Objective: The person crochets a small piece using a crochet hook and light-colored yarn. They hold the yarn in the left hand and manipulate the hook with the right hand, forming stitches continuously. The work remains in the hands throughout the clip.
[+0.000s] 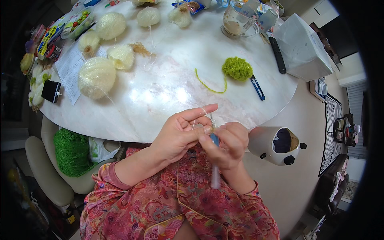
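My left hand (180,135) pinches a small bit of pale yarn work between thumb and fingers, with a strand looped over its raised index finger. In my right hand (226,144) is a crochet hook (215,139) with a blue handle, its thin metal tip rising beside the left fingertips; the handle's lower end is blurred. Both hands meet just past the table's front edge. A cream yarn ball (97,78) lies to the left on the table, a strand trailing from it towards me. A lime-green yarn ball (237,69) rests beyond my hands, its tail curling left.
Several cream fuzzy pieces, one a ball (111,25), lie on the marble table (180,75). A blue cutter (258,87) touches the lime ball. A glass mug (240,22), black remote (277,55) and white box (303,48) stand right. Green yarn (72,153) sits on a chair.
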A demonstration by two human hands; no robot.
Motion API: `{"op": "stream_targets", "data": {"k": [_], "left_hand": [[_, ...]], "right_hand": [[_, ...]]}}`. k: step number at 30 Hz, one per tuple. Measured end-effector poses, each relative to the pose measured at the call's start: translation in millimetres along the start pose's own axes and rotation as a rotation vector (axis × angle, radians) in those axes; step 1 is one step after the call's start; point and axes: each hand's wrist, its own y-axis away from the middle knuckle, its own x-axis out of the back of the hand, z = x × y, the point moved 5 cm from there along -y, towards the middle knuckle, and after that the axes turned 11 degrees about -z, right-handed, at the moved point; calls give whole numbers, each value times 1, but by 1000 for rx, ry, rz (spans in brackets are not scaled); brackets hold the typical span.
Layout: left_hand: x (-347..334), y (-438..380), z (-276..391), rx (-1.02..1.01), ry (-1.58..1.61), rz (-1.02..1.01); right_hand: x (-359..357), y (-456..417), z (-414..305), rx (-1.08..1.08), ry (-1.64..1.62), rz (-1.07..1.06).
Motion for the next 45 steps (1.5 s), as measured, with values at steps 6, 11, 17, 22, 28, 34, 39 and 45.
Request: {"op": "stream_targets", "data": {"k": [6,11,17,22,28,34,39,45], "left_hand": [[-3,4,8,86,9,-86],[4,4,10,144,29,-119],[10,4,9,182,89,-224],[7,4,8,159,106,-230],[10,3,10,87,-15,-158],[4,5,8,-42,-87,-88],[5,6,5,-119,-165,-49],[8,9,2,45,-98,-117]], "right_hand": [[9,4,-4,106,10,20],[10,11,16,-87,-669,190],[-1,20,33,-693,-1252,298],[-29,23,47,-917,-1775,171],[-42,26,31,-881,-2014,134],[-20,11,39,-589,-1278,199],[4,-6,25,-292,-543,-11],[7,-3,13,-156,-372,-3]]}}
